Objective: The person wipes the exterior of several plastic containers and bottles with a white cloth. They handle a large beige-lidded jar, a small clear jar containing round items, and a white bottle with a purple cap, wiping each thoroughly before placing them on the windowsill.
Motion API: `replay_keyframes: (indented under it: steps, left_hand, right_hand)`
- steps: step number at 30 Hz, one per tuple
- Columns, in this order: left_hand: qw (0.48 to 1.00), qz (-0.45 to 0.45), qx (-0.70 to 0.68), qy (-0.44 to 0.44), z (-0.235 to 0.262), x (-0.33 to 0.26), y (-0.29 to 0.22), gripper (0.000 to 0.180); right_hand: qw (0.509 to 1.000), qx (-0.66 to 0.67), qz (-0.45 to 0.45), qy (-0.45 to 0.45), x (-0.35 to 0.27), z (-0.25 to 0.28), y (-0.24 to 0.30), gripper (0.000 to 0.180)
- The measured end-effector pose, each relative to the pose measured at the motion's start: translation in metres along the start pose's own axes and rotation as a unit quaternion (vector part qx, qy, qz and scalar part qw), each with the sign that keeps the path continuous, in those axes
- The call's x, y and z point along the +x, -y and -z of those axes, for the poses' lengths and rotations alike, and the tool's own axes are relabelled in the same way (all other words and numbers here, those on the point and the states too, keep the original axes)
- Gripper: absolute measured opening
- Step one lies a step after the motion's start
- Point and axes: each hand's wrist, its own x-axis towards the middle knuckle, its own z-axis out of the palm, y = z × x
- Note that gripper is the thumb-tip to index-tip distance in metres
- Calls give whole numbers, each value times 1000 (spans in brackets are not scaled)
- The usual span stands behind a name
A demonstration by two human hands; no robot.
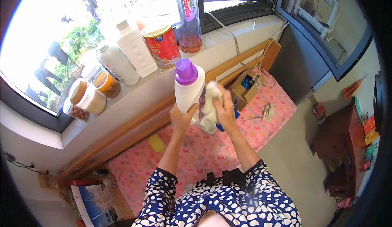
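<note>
Fingers of the left hand [182, 119] are curled closed around the lower body of the white detergent bottle [188, 91], gripping it from below — the bottle stands nearly upright in the air, its purple cap [186, 71] on top, just in front of the windowsill [228, 43]. Taking that bottle as the reference: to its far left, on the sill, stand two jars with orange lids [87, 97], the farther one holding a pale filling, and behind them an amber jar [107, 84]. Closer on the left, two white plastic bottles [126, 57] stand side by side; just behind the bottle sits a red tin [162, 43], and behind that a clear bottle with purple liquid [188, 18]. Below the bottle lies a pink patterned mat [196, 149] with a yellow block [156, 143] on it. Touching the bottle's right side, a white cloth [210, 106] is pressed against it by the right hand [225, 106], whose fingers are closed flat over the cloth. Farther right, on the mat, sits an open cardboard box [246, 89], and beyond it a small crumpled rag [268, 111].
</note>
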Motion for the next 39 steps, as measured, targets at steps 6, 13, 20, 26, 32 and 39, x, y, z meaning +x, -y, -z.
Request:
replay_keyframes:
  steps: [6,13,20,26,32,39]
  left_hand:
    - [1000,-24,2,4,-1,-1,14,31]
    - [998,10,-51,-26,-1,2,11,31]
    - [998,-1,-59,-32,-1,3,8,29]
    - [998,7,-57,-19,-1,2,7,29]
    - [999,4,-33,-27,-8,2,5,28]
    - [1000,23,-8,-18,0,0,7,24]
  right_hand:
    - [999,33,34,-14,59,-24,31,30]
    - [979,149,-124,-59,46,-51,-36,32]
    - [965,60,-245,-66,-8,-59,-116,38]
    - [908,197,-360,-87,-40,-67,-111,40]
    - [980,23,-183,-72,-32,-61,-41,43]
    - [998,12,45,-52,12,-44,14,44]
